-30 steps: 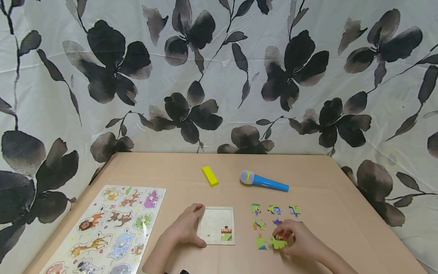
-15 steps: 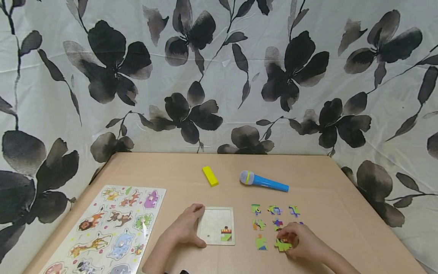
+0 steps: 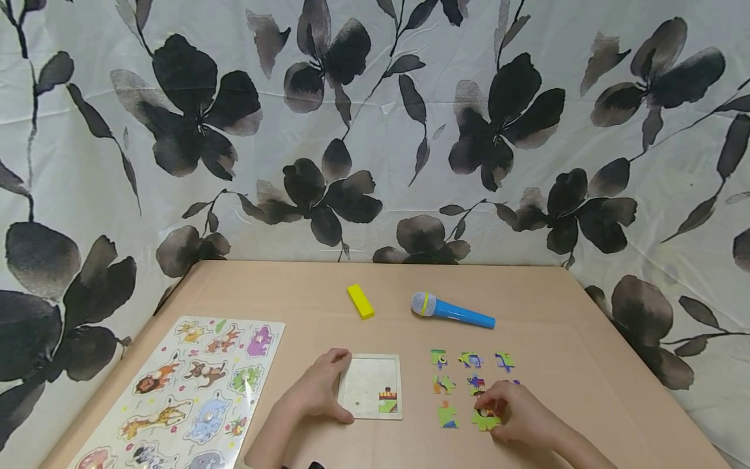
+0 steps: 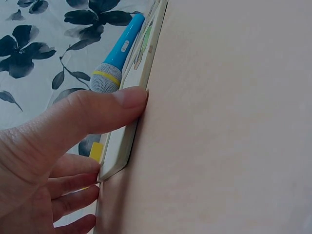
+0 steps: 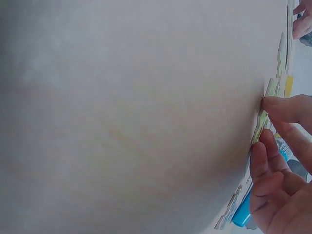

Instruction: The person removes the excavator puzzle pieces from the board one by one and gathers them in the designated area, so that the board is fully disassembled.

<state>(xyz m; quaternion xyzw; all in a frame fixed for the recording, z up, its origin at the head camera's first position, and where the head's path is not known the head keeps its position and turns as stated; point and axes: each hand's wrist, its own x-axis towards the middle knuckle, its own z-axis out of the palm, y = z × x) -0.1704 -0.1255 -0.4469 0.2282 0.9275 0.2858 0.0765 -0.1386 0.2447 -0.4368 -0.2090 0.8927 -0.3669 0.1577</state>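
Observation:
My left hand [image 3: 313, 391] grips the left side of a small white puzzle tray [image 3: 360, 384], which lies flat on the table. In the left wrist view the thumb [image 4: 109, 109] is against the tray's near edge. One castle-patterned piece [image 3: 387, 400] sits in the tray's lower right corner. To the right, my right hand [image 3: 524, 417] pinches a green jigsaw piece [image 3: 484, 421] low over the tabletop; the right wrist view shows that puzzle piece [image 5: 262, 119] between thumb and fingers. Several loose pieces [image 3: 444, 384] lie in rows beside it, some partly hidden by the hand.
A yellow block [image 3: 360, 301] and a blue toy microphone [image 3: 454, 311] lie farther back on the table [image 3: 281, 286]. At the left is a large animal sticker sheet [image 3: 199, 384]. A floral cloth [image 3: 410, 130] hangs behind the table.
My right hand has shifted slightly to the right with the green jigsaw piece, uncovering more of the loose piece behind it. The left hand and the tray have stayed put.

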